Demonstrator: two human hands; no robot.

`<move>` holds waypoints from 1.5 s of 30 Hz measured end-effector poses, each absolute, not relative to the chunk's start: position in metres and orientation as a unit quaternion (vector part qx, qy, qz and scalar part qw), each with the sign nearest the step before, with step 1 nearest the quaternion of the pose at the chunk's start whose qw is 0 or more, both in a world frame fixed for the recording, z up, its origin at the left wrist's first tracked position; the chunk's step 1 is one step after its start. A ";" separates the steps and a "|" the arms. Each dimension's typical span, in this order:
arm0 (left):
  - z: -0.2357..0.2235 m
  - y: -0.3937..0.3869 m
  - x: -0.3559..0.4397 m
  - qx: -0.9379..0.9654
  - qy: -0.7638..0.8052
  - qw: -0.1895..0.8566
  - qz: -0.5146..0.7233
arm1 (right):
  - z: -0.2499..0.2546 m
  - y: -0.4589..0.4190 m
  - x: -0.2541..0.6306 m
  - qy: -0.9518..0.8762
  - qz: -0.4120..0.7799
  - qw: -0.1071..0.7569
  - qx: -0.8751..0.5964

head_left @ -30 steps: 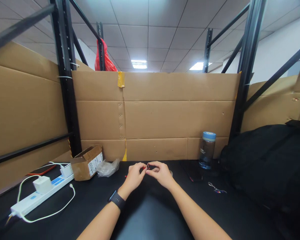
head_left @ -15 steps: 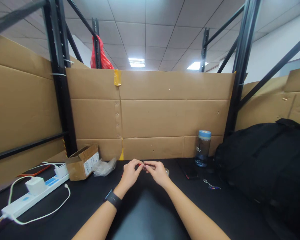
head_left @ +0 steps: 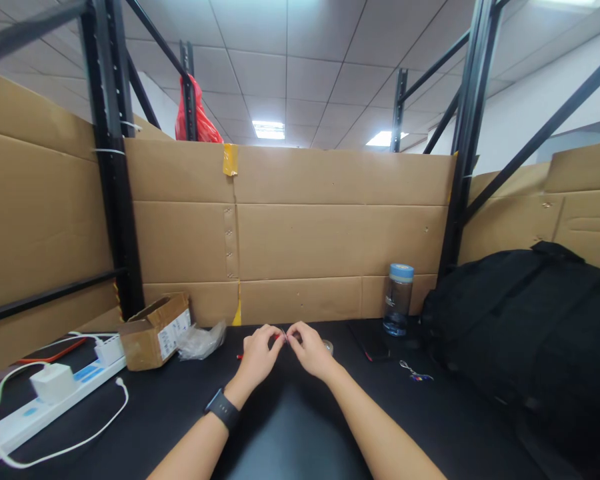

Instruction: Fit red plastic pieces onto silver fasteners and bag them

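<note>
My left hand [head_left: 261, 352] and my right hand [head_left: 307, 347] meet over the far middle of the black table. Thumb and index finger of each are pinched at a tiny item with some red on it [head_left: 279, 337], too small to name. The fingers hide most of it. A thin red tip [head_left: 239, 357] shows just left of my left hand. Behind my right wrist a small round clear object [head_left: 328, 346] is partly covered. My left wrist wears a dark watch [head_left: 223, 408].
At left are a white power strip [head_left: 17, 420] with cables, an opened cardboard box [head_left: 155, 333] and crumpled clear plastic [head_left: 203, 341]. To the right are a dark phone [head_left: 373, 343], a small corded trinket [head_left: 419, 377], a water bottle [head_left: 398, 303] and a large black bag [head_left: 525, 333].
The view has shifted slightly, so things at the sides sit a little further left. Both hands remain pinched together at the tiny item, the right fingers bent somewhat more upward.
</note>
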State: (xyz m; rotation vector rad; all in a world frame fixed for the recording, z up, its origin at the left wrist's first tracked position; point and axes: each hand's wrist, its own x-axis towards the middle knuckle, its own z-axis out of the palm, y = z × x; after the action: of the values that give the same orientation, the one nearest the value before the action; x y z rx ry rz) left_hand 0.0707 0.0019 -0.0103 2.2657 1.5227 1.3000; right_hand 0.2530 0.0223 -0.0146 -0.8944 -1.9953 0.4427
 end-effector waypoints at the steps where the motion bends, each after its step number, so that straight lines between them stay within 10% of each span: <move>1: -0.010 0.002 0.069 0.751 0.502 0.053 0.426 | -0.013 0.020 0.256 -0.828 0.127 0.402 -0.369; 6: -0.015 0.002 0.062 0.795 0.474 0.076 0.371 | -0.012 0.015 0.266 -0.863 0.028 0.256 -0.434; 25: -0.014 0.016 0.030 0.774 0.568 -0.011 0.279 | -0.026 0.043 0.275 -0.810 0.080 0.323 -0.482; 45: -0.021 0.031 -0.005 0.798 0.561 0.023 0.220 | -0.016 0.063 0.337 -0.800 0.133 0.186 -0.554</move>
State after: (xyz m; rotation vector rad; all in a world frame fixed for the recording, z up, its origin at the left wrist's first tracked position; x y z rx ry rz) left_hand -0.0052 0.0307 -0.0211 2.4709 1.7368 0.6827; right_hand 0.3374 0.0634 -0.0160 -1.5607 -2.2539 0.3735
